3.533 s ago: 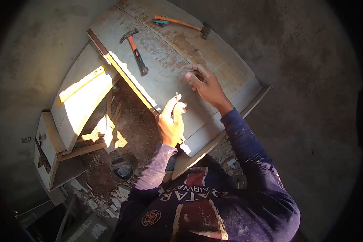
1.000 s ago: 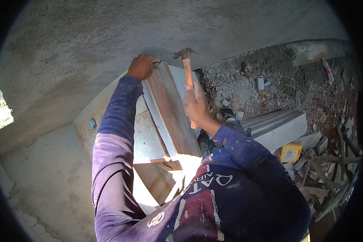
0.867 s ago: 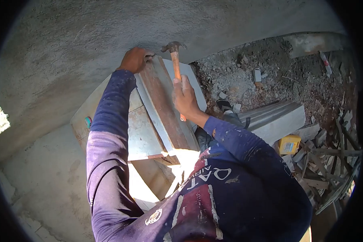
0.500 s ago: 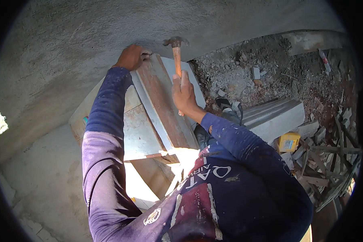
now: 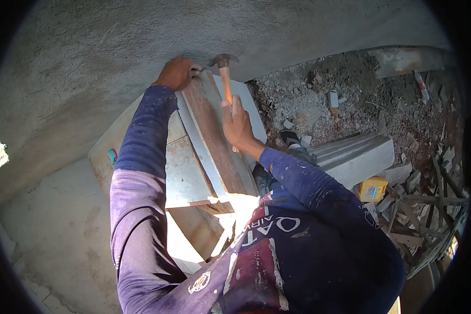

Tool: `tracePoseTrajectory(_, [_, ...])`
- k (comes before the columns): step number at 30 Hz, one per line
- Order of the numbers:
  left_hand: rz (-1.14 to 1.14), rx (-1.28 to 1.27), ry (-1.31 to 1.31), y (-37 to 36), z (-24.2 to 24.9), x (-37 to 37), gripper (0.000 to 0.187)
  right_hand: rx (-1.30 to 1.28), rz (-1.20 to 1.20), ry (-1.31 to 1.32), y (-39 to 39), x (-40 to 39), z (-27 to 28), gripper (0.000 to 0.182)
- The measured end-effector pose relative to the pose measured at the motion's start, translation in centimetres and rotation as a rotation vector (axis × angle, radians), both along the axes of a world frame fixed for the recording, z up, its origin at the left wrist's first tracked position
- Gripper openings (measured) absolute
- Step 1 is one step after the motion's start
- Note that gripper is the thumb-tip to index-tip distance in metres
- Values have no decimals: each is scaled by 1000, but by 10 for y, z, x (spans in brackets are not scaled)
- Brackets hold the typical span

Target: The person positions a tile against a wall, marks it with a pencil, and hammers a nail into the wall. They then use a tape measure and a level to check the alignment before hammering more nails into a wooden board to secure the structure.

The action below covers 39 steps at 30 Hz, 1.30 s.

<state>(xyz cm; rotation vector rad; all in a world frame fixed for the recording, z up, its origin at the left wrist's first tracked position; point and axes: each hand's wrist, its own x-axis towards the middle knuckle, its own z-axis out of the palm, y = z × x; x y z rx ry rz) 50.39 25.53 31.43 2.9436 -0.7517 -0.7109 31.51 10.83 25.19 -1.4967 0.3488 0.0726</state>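
Note:
My right hand (image 5: pixel 239 124) is wrapped round the wooden handle of a claw hammer (image 5: pixel 225 83), whose dark head is raised near the wall. At the top end of a worn reddish-brown wooden board (image 5: pixel 208 123), the fingers of my left hand (image 5: pixel 178 73) are pinched together against the wall. Whatever they hold is too small to make out. The board lies on pale panels (image 5: pixel 183 170) between my arms. The hammer head is a little to the right of my left fingers, not touching them.
A rough grey wall (image 5: pixel 115 47) runs across the top. To the right are rubble ground (image 5: pixel 309 89), a long grey block (image 5: pixel 358 157), a yellow container (image 5: pixel 372 189) and a heap of broken wood (image 5: pixel 424 209). A small teal object (image 5: pixel 112 156) rests at the left.
The hammer head has moved slightly left, towards my left fingers, and tilted. My left hand has shifted a little right in view. The teal object shows more fully beside my left sleeve.

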Motion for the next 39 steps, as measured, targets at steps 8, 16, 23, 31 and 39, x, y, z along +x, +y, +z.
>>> tracePoseTrajectory(8, [30,92,21,-5,4,0,18,105,-98,19,-3,1,9,29])
tracePoseTrajectory(16, [18,39,19,4,-2,0,18,33,-13,13,-5,-4,6,29])
tracePoseTrajectory(23, [52,148,-110,8,-16,2,21,-41,80,43,-15,3,-4,31])
tracePoseTrajectory(31, [28,114,-12,-6,4,-2,16,-91,108,29,-13,3,-8,30])
tracePoseTrajectory(39, [33,131,-13,-9,7,0,18,-110,251,61,-10,2,-18,31])
